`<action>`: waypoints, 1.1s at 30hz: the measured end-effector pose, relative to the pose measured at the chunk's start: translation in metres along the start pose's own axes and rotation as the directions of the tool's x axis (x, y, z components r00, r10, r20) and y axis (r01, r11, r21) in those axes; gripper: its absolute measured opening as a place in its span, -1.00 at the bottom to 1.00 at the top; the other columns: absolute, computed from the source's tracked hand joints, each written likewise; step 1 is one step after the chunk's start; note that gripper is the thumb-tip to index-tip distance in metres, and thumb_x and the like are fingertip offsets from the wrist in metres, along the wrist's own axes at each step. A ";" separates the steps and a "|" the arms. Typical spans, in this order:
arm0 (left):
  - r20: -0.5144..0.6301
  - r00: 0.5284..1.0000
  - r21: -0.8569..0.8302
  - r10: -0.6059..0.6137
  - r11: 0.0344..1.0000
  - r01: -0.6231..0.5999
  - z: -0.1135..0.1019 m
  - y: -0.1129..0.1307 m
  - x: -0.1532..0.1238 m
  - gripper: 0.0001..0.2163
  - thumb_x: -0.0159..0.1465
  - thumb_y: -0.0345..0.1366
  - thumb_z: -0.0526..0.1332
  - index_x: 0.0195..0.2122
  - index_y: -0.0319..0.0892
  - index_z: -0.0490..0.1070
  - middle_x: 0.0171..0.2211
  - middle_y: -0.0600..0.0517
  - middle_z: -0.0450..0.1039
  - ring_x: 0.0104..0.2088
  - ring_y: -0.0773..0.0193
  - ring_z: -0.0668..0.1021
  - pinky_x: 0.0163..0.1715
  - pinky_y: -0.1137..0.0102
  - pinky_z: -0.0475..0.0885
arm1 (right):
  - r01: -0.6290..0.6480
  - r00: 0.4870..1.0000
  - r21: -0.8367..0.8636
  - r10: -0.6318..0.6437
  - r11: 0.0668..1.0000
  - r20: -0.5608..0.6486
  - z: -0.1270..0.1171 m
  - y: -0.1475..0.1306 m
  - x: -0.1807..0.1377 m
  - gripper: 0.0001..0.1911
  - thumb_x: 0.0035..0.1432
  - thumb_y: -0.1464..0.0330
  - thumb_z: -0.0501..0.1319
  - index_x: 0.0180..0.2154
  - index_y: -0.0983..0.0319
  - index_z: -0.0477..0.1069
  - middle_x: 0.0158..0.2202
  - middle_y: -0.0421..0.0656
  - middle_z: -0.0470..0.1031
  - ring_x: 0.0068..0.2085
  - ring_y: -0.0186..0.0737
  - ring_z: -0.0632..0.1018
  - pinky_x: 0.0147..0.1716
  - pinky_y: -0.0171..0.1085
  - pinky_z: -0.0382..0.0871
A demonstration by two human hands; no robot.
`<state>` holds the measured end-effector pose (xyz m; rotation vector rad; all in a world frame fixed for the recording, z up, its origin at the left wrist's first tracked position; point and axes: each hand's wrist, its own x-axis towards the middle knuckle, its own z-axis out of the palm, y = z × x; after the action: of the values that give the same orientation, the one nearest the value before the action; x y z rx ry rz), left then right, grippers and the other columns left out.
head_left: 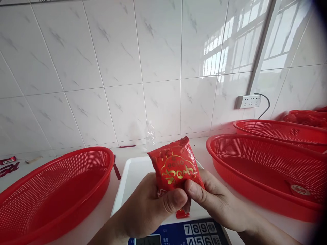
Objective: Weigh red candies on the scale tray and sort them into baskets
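Observation:
Between my two hands is a red candy packet (pixel 176 163) with gold lettering and a crimped, zigzag top edge. My left hand (pixel 153 204) grips its lower left, thumb across the front. On the lower right, my right hand (pixel 214 197) pinches it the same way, the two thumbs almost meeting. Fingers behind the packet are mostly hidden. Below the hands stands a digital scale (pixel 176 234) with a blue keypad and a white tray (pixel 133 173). A small red wrapper piece (pixel 182 214) shows under the hands, near the keypad.
A red perforated basket (pixel 102 153) stands at the left. Another red basket (pixel 255 143) is at the right, with one more (pixel 281 126) behind it. A clear plastic bottle (pixel 150 136) stands by the tiled wall. A power strip (pixel 249 101) hangs at right. Dark red strips (pixel 10 168) lie far left.

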<state>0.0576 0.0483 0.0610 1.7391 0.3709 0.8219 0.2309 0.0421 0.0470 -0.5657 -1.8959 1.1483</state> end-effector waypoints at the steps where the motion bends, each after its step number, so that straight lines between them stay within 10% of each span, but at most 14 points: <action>1: -0.012 1.000 -0.006 -0.001 1.000 0.001 0.001 0.000 0.000 -0.57 0.31 0.12 0.15 -0.42 -0.19 0.35 -0.47 0.04 0.34 -0.41 0.30 0.40 -0.38 0.42 0.34 | 0.003 1.000 0.014 -0.004 1.000 0.007 0.000 0.000 0.000 -0.40 0.31 -0.11 0.02 -0.48 0.25 0.32 -0.52 -0.19 0.34 -0.49 -0.34 0.38 -0.48 -0.35 0.28; 33: -0.048 0.999 -0.025 -0.026 0.999 0.024 -0.004 0.001 -0.001 -0.68 0.35 -0.07 0.19 -0.36 -0.24 0.44 -0.42 0.00 0.36 -0.35 0.27 0.45 -0.25 0.33 0.41 | -0.073 0.986 -0.035 0.067 0.997 -0.154 -0.001 0.003 -0.003 -0.39 0.32 -0.09 0.03 -0.52 0.22 0.44 -0.54 -0.14 0.48 -0.47 -0.29 0.48 -0.45 -0.35 0.41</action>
<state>0.0543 0.0504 0.0623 1.6912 0.4123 0.8480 0.2331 0.0420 0.0434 -0.7279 -1.7835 1.0810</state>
